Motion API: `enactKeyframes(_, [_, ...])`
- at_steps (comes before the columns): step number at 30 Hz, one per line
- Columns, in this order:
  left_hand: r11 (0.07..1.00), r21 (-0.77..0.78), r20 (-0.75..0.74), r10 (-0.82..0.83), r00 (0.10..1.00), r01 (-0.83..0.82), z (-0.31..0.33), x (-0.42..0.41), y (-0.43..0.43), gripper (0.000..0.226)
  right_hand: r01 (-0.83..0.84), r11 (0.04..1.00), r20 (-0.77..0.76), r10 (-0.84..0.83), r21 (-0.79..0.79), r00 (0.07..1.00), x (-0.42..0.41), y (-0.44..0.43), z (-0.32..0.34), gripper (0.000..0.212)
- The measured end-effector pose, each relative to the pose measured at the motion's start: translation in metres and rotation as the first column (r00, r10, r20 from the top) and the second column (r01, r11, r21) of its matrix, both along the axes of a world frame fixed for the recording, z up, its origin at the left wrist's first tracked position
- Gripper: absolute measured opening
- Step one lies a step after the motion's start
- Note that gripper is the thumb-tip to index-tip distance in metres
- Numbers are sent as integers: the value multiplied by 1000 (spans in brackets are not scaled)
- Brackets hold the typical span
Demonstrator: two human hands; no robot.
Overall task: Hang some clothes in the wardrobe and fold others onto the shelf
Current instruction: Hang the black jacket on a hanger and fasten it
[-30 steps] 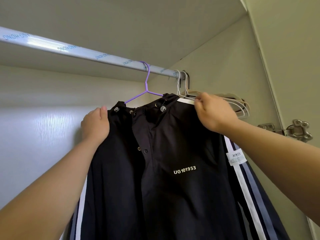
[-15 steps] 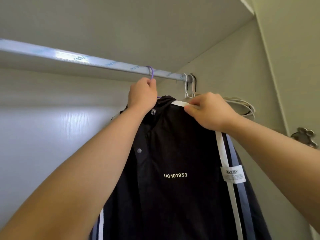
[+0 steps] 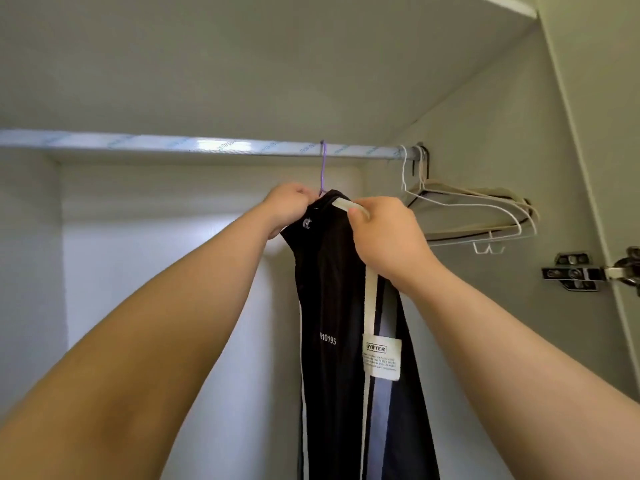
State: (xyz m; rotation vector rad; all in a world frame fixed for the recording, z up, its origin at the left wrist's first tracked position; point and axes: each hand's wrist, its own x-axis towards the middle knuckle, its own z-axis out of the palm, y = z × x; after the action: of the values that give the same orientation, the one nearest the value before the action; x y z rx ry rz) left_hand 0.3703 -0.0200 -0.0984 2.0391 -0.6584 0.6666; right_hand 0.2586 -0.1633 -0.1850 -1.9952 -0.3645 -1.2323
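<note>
Hanging from the rail point(image 3: 207, 147) on a purple hanger point(image 3: 323, 171), a black jacket point(image 3: 332, 289) just below the rail, left hand point(image 3: 289, 206) gripping its collar, right hand point(image 3: 384, 233) pinching its white-striped shoulder, empty hangers point(image 3: 467, 209) bunched at the rail's right end

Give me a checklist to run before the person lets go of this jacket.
1. Hook of the purple hanger over the rail: ok.
2. The black jacket hangs down below it: ok.
3. Shoulders seated on the hanger: cannot tell, hands cover them.
4. Gap between jacket and the empty hangers: ok.
5. The left hand and right hand off the jacket: not ok, both grip its top.
</note>
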Motion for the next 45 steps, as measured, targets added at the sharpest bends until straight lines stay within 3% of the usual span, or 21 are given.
enactKeyframes(5, [999,49,-29,10,1000,-9,-17,2,-4,25,90,996,-41,-90,-5,995,5,-37,-5,33])
enactKeyframes(10, [998,2,32,70,997,-70,-26,16,-15,40,145,989,-139,-145,-8,980,10,-57,1,34])
enactKeyframes(15, [985,84,94,144,985,-152,-41,27,-7,39,379,918,-176,-394,-115,902,22,-68,7,20])
enactKeyframes(19, [984,117,187,112,976,-135,-47,28,2,34,497,842,-115,-526,-209,843,28,-68,8,16])
enactKeyframes(22, [989,69,202,117,972,-133,-46,28,11,35,628,724,-62,-668,-285,742,31,-62,9,35])
enactKeyframes(25, [987,124,185,82,979,-106,-43,25,19,46,740,593,188,-726,-318,662,42,-51,9,49])
enactKeyframes(27, [978,185,196,63,979,-100,-39,25,22,51,725,579,309,-659,-374,686,51,-42,12,52])
enactKeyframes(30, [933,318,302,67,951,-166,-34,32,24,47,623,616,344,-520,-483,782,61,-26,23,52])
enactKeyframes(33, [881,410,372,77,925,-238,-28,38,23,34,529,627,308,-433,-573,847,72,-16,35,50])
enactKeyframes(36, [825,478,398,100,912,-300,-22,38,21,18,415,667,170,-402,-619,900,85,-9,45,44])
enactKeyframes(41, [879,450,178,85,980,-158,-18,32,20,11,322,729,-6,-409,-605,913,103,-5,52,33])
enactKeyframes(45, [892,423,235,61,970,-159,-18,30,22,20,328,774,12,-383,-541,924,109,-4,48,29])
